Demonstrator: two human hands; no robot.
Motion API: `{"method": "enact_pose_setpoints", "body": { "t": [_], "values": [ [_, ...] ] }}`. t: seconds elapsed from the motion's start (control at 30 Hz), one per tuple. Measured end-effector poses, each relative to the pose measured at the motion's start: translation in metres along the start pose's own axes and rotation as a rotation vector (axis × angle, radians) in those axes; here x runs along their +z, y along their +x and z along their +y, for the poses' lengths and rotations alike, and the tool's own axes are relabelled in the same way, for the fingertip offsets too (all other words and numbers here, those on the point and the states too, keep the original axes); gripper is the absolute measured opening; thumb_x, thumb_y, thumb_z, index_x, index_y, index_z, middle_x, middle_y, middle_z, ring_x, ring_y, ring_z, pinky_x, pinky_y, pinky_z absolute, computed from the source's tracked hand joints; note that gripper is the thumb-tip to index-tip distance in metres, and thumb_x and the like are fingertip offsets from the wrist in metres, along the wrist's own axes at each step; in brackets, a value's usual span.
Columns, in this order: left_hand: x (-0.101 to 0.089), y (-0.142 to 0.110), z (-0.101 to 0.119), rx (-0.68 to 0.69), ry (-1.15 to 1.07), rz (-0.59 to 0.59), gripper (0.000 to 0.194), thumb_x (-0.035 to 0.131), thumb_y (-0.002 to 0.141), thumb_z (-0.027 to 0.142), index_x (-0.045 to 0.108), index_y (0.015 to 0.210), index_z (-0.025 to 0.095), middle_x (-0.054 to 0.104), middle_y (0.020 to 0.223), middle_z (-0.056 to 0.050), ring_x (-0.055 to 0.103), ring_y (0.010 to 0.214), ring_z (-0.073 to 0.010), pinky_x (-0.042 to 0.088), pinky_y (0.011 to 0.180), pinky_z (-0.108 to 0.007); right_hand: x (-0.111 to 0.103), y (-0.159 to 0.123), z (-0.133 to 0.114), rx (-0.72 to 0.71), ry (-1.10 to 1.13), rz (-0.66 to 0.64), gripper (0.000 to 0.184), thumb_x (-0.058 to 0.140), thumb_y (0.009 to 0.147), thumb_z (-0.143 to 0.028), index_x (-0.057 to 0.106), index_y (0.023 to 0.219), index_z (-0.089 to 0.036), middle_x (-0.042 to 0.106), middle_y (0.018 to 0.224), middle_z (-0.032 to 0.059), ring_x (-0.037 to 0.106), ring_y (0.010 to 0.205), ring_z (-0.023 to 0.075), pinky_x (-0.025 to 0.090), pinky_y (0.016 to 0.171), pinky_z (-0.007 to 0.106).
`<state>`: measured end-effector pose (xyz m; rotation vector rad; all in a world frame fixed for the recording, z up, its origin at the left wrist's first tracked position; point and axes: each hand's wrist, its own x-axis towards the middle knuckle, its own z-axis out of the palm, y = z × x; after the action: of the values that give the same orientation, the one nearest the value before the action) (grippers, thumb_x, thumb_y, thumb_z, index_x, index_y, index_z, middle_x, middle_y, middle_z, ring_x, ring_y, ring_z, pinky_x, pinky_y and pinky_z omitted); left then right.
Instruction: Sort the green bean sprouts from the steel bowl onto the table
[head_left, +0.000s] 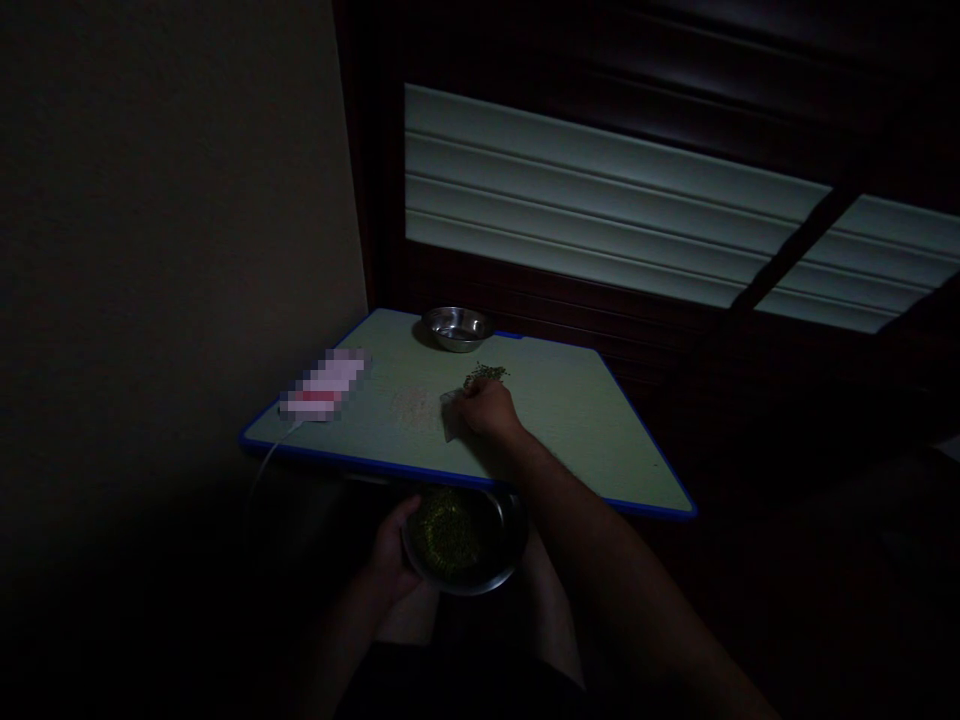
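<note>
two bowls are in play here. the left hand (pixel 391 560) grips the rim of a steel bowl (pixel 463 540) heaped with small green grains, held just below the near edge of the table (pixel 585 420), at about 6 o'clock from the right hand (pixel 486 408). the right hand rests palm down on the tabletop, fingers curled together over a small pile of green grains (pixel 485 374) that lies just past the fingertips at 12 o'clock; whether they pinch anything i cannot tell in this dim light. a paler scatter (pixel 411 406) sits at 9 o'clock from that hand. an empty steel bowl (pixel 457 327) stands at the far edge, toward 11 o'clock.

the step in hand looks like sorting grains on the table, picking through the small pile. the next move probably calls for a light sweep or pinch, keeping the good grains apart from the pale scatter, with the held bowl kept level so nothing spills.
</note>
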<state>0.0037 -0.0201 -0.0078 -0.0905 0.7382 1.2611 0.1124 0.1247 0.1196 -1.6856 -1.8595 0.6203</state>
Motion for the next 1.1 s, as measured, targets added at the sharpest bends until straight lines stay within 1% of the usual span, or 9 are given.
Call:
{"method": "enact_pose_setpoints", "body": {
  "t": [0.13,0.2,0.3,0.43,0.57,0.63,0.73,0.9,1.1],
  "values": [
    [0.000,0.000,0.001,0.016,0.002,-0.011,0.029,0.056,0.080,0.021,0.072,0.101,0.011,0.078,0.079,-0.011,0.073,0.086,-0.0295,0.050,0.093,-0.047,-0.008,0.012,0.008,-0.016,0.148,-0.030,0.006,0.064,0.069,-0.023,0.062,0.068,-0.017,0.066,0.065,0.0017,0.058,0.060,0.0122,0.039,0.052,0.020],
    [0.001,-0.001,0.002,0.016,0.014,-0.006,0.024,0.056,0.080,0.021,0.073,0.095,0.012,0.078,0.077,-0.010,0.073,0.087,-0.0298,0.050,0.094,-0.048,-0.019,0.020,0.016,-0.013,0.186,-0.092,0.011,0.063,0.071,-0.021,0.058,0.063,-0.016,0.063,0.060,0.0005,0.055,0.054,0.0103,0.038,0.050,0.020],
    [0.004,-0.002,0.002,0.015,0.022,-0.001,0.021,0.056,0.080,0.021,0.073,0.088,0.013,0.077,0.076,-0.010,0.073,0.089,-0.0299,0.049,0.095,-0.047,-0.039,0.032,0.032,0.059,0.301,-0.149,0.014,0.062,0.075,-0.023,0.054,0.066,-0.016,0.061,0.056,0.0008,0.051,0.045,0.0095,0.037,0.046,0.020],
    [0.004,-0.002,0.000,0.005,0.033,-0.006,0.025,0.054,0.080,0.021,0.073,0.095,0.012,0.078,0.077,-0.009,0.073,0.088,-0.0291,0.048,0.096,-0.047,-0.056,0.039,0.054,0.101,0.484,-0.075,0.013,0.061,0.072,-0.019,0.048,0.075,-0.019,0.061,0.056,-0.0003,0.052,0.045,0.0112,0.039,0.047,0.021],
    [0.001,0.000,-0.001,0.001,0.049,0.003,0.030,0.053,0.081,0.022,0.072,0.103,0.012,0.078,0.079,-0.009,0.073,0.084,-0.0280,0.049,0.094,-0.046,-0.053,0.036,0.067,-0.007,0.522,0.018,0.023,0.062,0.061,-0.016,0.052,0.081,-0.019,0.055,0.056,-0.0059,0.047,0.048,0.0094,0.038,0.049,0.020],
    [0.001,0.000,0.000,0.000,0.043,-0.020,0.031,0.053,0.080,0.022,0.072,0.103,0.012,0.078,0.078,-0.008,0.073,0.085,-0.0281,0.049,0.094,-0.045,-0.048,0.034,0.069,-0.122,0.479,0.057,0.017,0.061,0.060,-0.019,0.055,0.075,-0.018,0.056,0.061,-0.0044,0.048,0.055,0.0093,0.039,0.055,0.020],
    [0.003,-0.001,0.001,0.016,0.034,-0.030,0.028,0.053,0.080,0.021,0.073,0.098,0.014,0.078,0.077,-0.008,0.073,0.085,-0.0274,0.049,0.094,-0.044,-0.043,0.031,0.070,-0.239,0.394,0.052,0.007,0.057,0.064,-0.024,0.055,0.067,-0.017,0.056,0.063,-0.0022,0.047,0.062,0.0102,0.040,0.061,0.022],
    [0.006,-0.004,0.002,0.014,0.037,0.005,0.023,0.053,0.081,0.021,0.074,0.086,0.015,0.078,0.074,-0.008,0.073,0.083,-0.0273,0.050,0.093,-0.044,-0.042,0.028,0.070,-0.276,0.308,0.037,0.007,0.055,0.066,-0.024,0.057,0.066,-0.017,0.054,0.062,-0.0021,0.046,0.063,0.0107,0.038,0.063,0.023],
    [0.005,-0.005,0.002,0.018,0.039,-0.018,0.022,0.054,0.081,0.021,0.075,0.083,0.015,0.078,0.076,-0.008,0.073,0.084,-0.0272,0.048,0.096,-0.044,-0.041,0.028,0.071,-0.351,0.286,-0.012,0.006,0.054,0.067,-0.022,0.058,0.067,-0.016,0.055,0.063,-0.0019,0.047,0.064,0.0111,0.039,0.065,0.023]
  ]
}}
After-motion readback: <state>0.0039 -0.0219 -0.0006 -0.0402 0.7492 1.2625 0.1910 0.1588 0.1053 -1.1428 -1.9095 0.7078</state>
